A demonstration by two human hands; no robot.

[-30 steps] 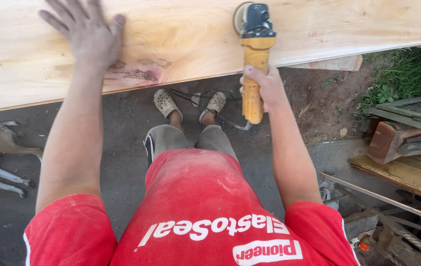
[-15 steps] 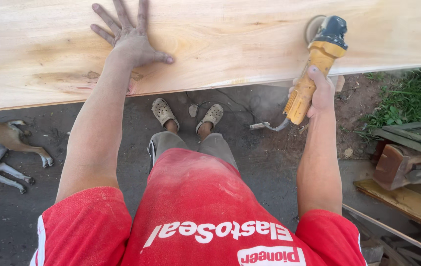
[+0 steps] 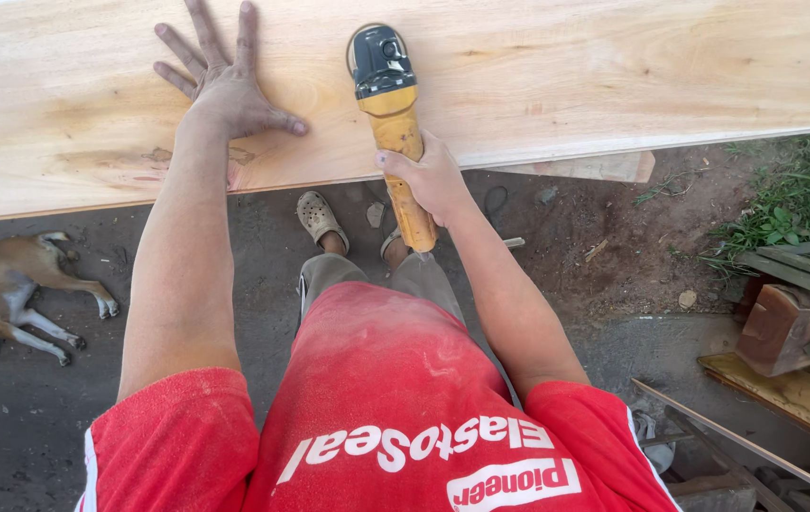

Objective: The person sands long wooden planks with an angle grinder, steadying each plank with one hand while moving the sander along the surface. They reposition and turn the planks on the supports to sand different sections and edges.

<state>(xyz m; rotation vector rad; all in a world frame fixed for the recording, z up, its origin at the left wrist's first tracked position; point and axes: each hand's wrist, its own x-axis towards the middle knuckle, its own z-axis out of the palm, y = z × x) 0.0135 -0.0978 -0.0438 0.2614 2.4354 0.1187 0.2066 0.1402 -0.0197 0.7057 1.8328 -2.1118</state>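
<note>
Yellow-bodied angle grinder (image 3: 391, 123) lies lengthwise near-to-far, its black head pointing far, resting on the pale wooden plank (image 3: 614, 76). Right hand (image 3: 429, 180) fingers clamp its handle. Left hand (image 3: 230, 81) presses flat on the plank, fingers spread apart.

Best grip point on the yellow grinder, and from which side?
Grip the yellow grinder round its long handle, coming from the near edge of the plank. The handle points back toward the person and overhangs the edge, while the dark head sits on the wood. The right hand wraps it there now.
</note>
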